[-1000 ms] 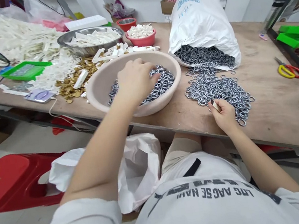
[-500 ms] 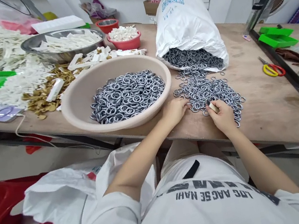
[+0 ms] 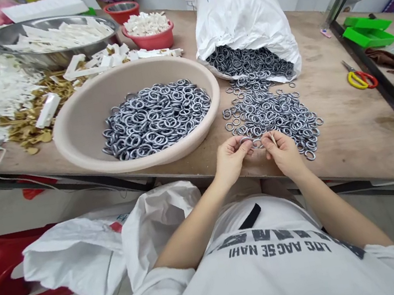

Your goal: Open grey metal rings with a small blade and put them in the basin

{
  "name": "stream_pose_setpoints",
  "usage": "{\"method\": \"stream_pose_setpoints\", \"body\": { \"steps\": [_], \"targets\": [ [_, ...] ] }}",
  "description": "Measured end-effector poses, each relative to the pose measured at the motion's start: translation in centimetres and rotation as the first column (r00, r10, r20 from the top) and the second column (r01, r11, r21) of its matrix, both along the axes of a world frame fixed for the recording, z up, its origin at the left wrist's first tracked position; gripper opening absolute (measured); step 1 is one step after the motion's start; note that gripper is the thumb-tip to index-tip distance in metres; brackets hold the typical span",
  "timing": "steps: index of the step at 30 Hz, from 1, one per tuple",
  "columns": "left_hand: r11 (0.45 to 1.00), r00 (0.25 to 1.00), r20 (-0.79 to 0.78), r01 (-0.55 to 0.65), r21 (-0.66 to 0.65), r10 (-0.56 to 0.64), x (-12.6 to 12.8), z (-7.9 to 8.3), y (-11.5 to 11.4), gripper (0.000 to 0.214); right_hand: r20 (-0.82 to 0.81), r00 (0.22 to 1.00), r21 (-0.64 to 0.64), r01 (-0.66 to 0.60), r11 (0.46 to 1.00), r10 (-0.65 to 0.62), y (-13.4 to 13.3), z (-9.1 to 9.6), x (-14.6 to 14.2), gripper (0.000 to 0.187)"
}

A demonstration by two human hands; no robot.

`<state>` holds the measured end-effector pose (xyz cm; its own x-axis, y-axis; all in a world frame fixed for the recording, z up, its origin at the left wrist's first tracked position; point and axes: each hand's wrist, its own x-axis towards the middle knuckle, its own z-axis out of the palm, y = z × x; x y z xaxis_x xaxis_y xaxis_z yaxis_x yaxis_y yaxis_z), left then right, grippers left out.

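The left hand (image 3: 230, 161) is closed to a tight pinch at the table edge, thumb and fingertips gathered on a grey metal ring (image 3: 245, 139). The right hand (image 3: 284, 153) is also nearly closed, its thumb and forefinger holding a thin pale sliver (image 3: 274, 139), whose material cannot be determined from this view; the two hands nearly meet. Directly ahead of the grip lies a loose pile of rings (image 3: 272, 119), the nearest touching the right hand. Farther ahead, a white woven sack (image 3: 239, 8) spills more rings from its mouth. To the left of the grip, a beige plastic basin (image 3: 67, 145) holds a dense heap of rings (image 3: 156, 119). Each ring should handle as a light, stiff part: it is likely to roll or tangle, so take hold at the rim between thumb and fingertip — not by scooping. The sack's blue print cannot be read; black lettering (image 3: 279, 250) on the white T-shirt (image 3: 279, 270) appears inverted — roughly "LDG AAG 5E NAHI".
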<state>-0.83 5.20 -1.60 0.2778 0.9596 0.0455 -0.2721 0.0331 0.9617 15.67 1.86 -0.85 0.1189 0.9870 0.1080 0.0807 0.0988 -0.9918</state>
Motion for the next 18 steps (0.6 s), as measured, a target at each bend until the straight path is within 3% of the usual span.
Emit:
{"method": "stream_pose_setpoints", "body": {
  "steps": [5,9,12,15,18],
  "targets": [
    [0.999,0.999,-0.011,0.038,-0.020,-0.039,0.2,0.3,-0.7,0.038,-0.039,0.992,0.063,0.123,0.990,-0.120,-0.4,-0.5,0.0,0.026],
    [0.989,0.989,-0.004,0.148,-0.014,-0.148,0.8,0.2,-1.0,0.054,-0.008,0.995,0.121,0.103,0.987,-0.103,-1.5,-1.1,-0.4,0.023],
    [0.981,0.978,-0.083,0.193,0.022,-0.191,0.7,0.2,-1.1,0.043,0.133,0.989,0.143,0.048,0.988,-0.068,-2.2,-1.2,0.0,0.021],
    [0.978,0.956,-0.260,0.171,0.116,-0.136,0.3,0.5,-1.2,0.025,0.300,0.954,0.148,-0.021,0.989,-0.025,-2.5,-1.0,0.8,0.021],
    [0.979,0.965,-0.222,0.169,0.114,-0.141,0.6,0.9,-1.7,0.025,0.168,0.986,0.104,-0.008,0.995,-0.009,-2.5,-0.9,0.9,0.022]
  ]
}}
